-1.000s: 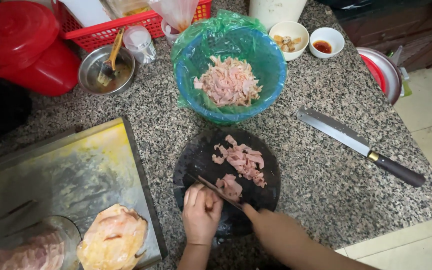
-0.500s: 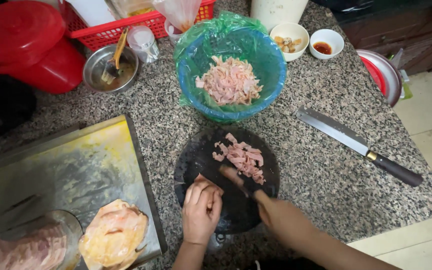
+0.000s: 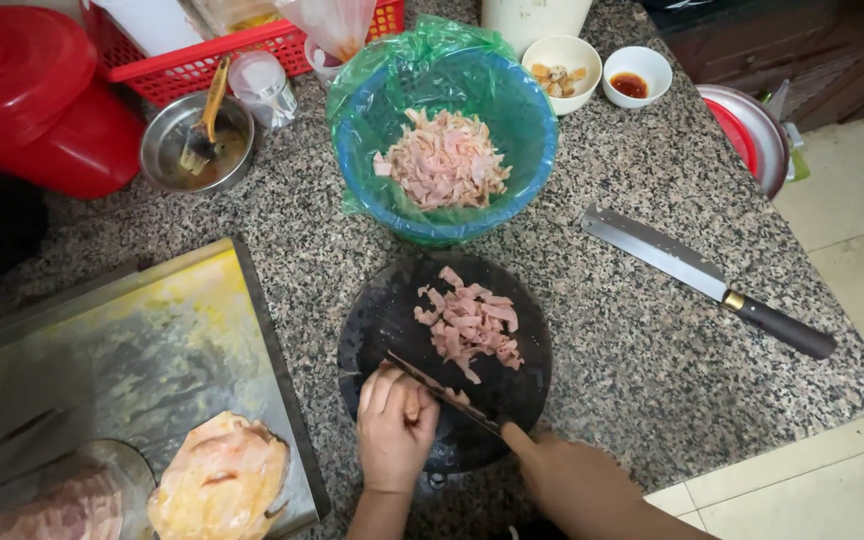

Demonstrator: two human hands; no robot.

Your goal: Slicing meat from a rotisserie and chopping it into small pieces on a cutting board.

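A round black cutting board (image 3: 392,310) lies on the granite counter with a pile of sliced pink meat (image 3: 467,325) on its far half. My left hand (image 3: 392,430) presses a small piece of meat down on the board's near edge, fingers curled. My right hand (image 3: 572,480) grips a dark-bladed knife (image 3: 442,390) whose blade lies right beside my left fingers. Behind the board stands a blue basket (image 3: 532,130) lined with a green bag and filled with more sliced meat (image 3: 442,160).
A large cleaver (image 3: 702,275) lies to the right. A metal tray (image 3: 132,340) at left holds a yellow chicken piece (image 3: 217,490). Behind are a red pot (image 3: 32,90), a steel bowl with a brush (image 3: 197,145), a red crate (image 3: 202,55) and two small sauce bowls (image 3: 597,65).
My right hand has brought the knife back beside my left fingers at the board's near edge. The pile of slices lies a little farther back on the board.
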